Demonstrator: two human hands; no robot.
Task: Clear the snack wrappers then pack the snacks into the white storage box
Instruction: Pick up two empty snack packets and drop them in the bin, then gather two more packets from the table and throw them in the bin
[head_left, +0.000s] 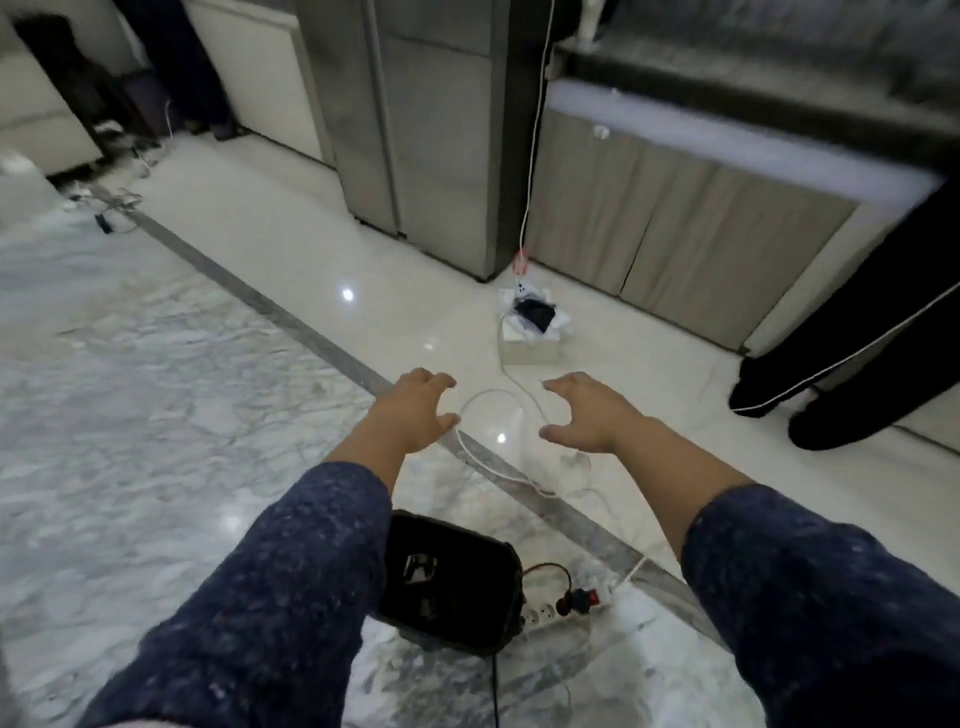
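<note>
Glossy marble floor (156, 364) — grey-veined white slabs on the near side, plain cream tile beyond, a dark grey inlay strip running diagonally between them.

Left hand (415, 410): held out above the floor, fingers loosely bent and spread, holding nothing. Right hand (587, 415): likewise held out, fingers curved like a claw, empty, palm facing the left hand. Both sleeves are speckled navy knit.

White cable (488, 395): thin, round, looped on the floor under and between the two hands, running up to the small white box (530, 345).

Small white box: squarish, open-topped, on the cream tile beyond the hands, near the foot of the grey cabinet (436, 130). Contents — crumpled white paper and a dark, flat item; too blurred to identify. Whether this is the task's storage box I cannot tell; no snacks or wrappers can be made out.

Black bag (447, 582): soft, rounded rectangle, on the floor on the near side of the hands. White power strip (556, 613) just beside it, a black plug in it.

Dark trousers with white piping (852, 343), to the right of the box.
</note>
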